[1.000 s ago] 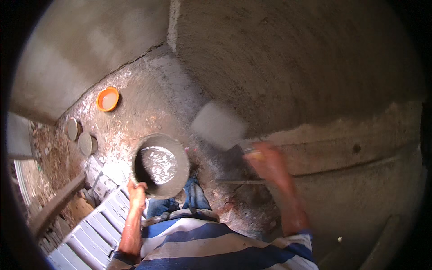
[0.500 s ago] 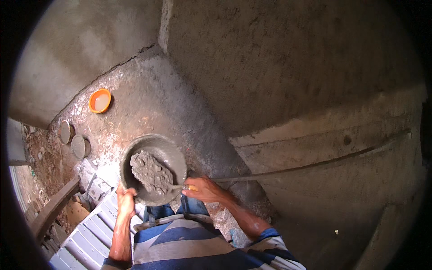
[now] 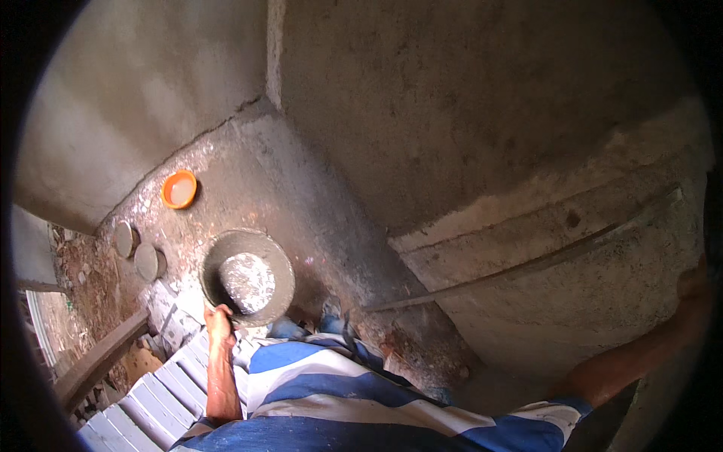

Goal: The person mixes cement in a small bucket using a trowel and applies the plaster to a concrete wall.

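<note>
My left hand (image 3: 218, 322) is closed on the near-left rim of a round grey basin (image 3: 282, 260), thumb over the edge. The basin is held tilted in front of my body. Its walls are smeared with mortar, and wet grey residue (image 3: 247, 283) shines on its bottom. My right arm stretches far out to the right. At the dark rim of the picture, close to the plastered wall, my right hand (image 3: 693, 285) is barely visible. Its fingers, and anything in them, cannot be made out.
An orange bowl of cloudy liquid (image 3: 179, 190) stands on the floor at the far left. Two small mortar-crusted containers (image 3: 150, 262) sit nearer. White slats (image 3: 162, 392) and a wooden beam (image 3: 102, 350) lie at the lower left. A long ledge (image 3: 527, 265) crosses the right wall.
My right hand has swung from the basin to the far right. The lump of mortar and the yellow-handled trowel it held are out of sight. My left hand still grips the basin.
</note>
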Motion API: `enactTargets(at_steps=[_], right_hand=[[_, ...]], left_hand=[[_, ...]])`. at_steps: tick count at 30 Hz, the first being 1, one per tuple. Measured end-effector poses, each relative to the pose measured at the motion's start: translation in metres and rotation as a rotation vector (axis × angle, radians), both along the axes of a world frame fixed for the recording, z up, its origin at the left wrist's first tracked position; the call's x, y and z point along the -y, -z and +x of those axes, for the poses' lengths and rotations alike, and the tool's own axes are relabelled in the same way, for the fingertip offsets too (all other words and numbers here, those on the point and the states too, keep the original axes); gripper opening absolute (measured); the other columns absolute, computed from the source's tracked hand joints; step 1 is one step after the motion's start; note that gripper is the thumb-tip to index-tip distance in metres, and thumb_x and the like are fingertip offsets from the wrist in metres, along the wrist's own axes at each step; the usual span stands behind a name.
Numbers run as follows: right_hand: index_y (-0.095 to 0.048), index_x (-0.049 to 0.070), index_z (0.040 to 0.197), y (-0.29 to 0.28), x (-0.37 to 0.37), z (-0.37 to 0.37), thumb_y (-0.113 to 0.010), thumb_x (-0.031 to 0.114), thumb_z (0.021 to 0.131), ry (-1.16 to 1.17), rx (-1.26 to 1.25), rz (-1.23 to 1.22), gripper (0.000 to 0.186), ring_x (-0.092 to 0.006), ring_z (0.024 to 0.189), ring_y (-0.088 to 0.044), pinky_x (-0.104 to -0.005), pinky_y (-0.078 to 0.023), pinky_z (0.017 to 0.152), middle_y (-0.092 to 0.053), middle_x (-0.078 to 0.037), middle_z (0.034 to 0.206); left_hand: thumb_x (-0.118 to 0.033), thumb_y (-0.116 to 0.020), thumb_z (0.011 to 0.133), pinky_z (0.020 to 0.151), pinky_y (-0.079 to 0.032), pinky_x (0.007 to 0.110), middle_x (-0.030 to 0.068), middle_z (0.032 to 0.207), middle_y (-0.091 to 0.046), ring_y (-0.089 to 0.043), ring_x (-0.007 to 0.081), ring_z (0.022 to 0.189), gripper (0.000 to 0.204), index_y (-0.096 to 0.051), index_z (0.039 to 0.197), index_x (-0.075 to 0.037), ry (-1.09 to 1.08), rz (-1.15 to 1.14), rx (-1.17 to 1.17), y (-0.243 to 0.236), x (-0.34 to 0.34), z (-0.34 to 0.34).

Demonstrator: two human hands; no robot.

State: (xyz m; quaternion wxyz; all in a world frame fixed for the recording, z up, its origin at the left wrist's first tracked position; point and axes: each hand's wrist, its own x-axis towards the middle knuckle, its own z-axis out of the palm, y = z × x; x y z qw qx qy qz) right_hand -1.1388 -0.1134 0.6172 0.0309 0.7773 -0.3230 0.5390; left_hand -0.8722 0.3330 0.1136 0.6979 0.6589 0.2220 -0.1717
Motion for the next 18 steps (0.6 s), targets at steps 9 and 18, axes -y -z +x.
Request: enactTargets(at_steps=[9,18], right_hand=[[-0.047,0.002,0.125,0.457,-0.073,-0.047,-0.041,0.043,0.091,0.2,-0.751,0.875,0.053,-0.0287,0.112,-0.049,-0.0443,-0.037,0.094,-0.051,-0.017,0.122],[-0.049,0.001,0.123,0.633,-0.156,0.044,-0.047,0.041,0.089,0.293,-1.147,1.348,0.052,-0.0324,0.114,-0.05,-0.0456,-0.038,0.096,-0.053,-0.019,0.12]], left_hand=[[-0.001,-0.044,0.067,0.027,-0.04,0.031,0.0036,0.065,-0.047,-0.044,0.0144,0.045,0.039,-0.052,0.105,-0.006,-0.044,-0.111,-0.046,0.01,-0.025,0.039],[0.009,-0.041,0.06,0.033,-0.036,0.03,0.0039,0.072,-0.049,-0.042,0.0153,0.049,0.064,-0.05,0.119,-0.012,-0.052,-0.029,0.018,0.05,-0.111,0.082]])
